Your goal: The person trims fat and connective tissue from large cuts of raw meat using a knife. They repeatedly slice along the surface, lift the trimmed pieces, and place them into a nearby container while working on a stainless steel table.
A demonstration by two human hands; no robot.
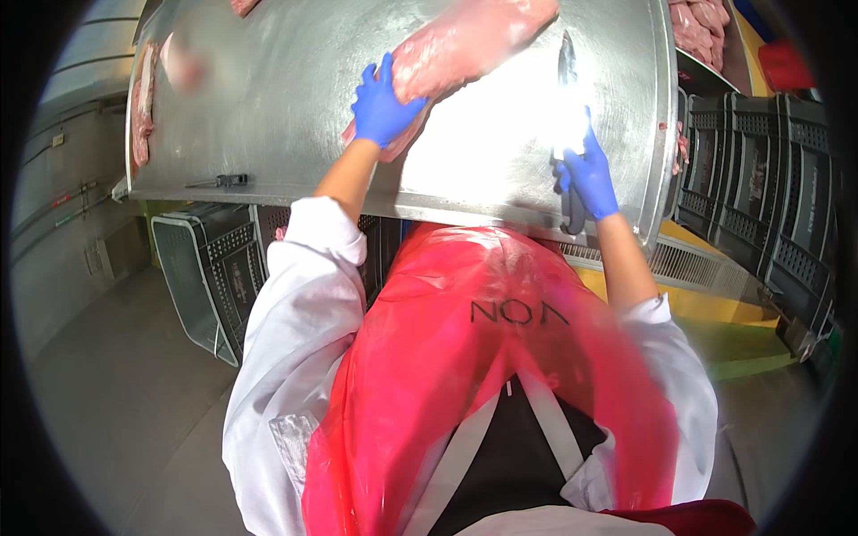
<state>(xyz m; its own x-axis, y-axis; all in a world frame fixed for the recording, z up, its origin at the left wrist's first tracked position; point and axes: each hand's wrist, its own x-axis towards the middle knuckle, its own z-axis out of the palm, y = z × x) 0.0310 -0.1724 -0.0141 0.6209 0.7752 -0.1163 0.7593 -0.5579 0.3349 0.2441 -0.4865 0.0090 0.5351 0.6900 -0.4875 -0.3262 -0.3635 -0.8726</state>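
On the metal table (286, 107) lies a long slab of pale pink raw meat (474, 49), stretching from the middle toward the far right. My left hand (384, 109), in a blue glove, rests on its near left end with the fingers spread. To the right of the meat, my blue-gloved right hand (588, 179) is closed round the dark handle of a knife (567, 67). The blade points away from me and stays apart from the meat. Strong glare hides part of the blade and the table around it.
A second knife (231, 180) lies near the table's front left edge. Further left are a meat strip (143, 107) and a blurred piece of meat (181, 67). Dark plastic crates (751, 170) stand on the right, another crate (183, 277) below left. A container of meat (702, 31) sits far right.
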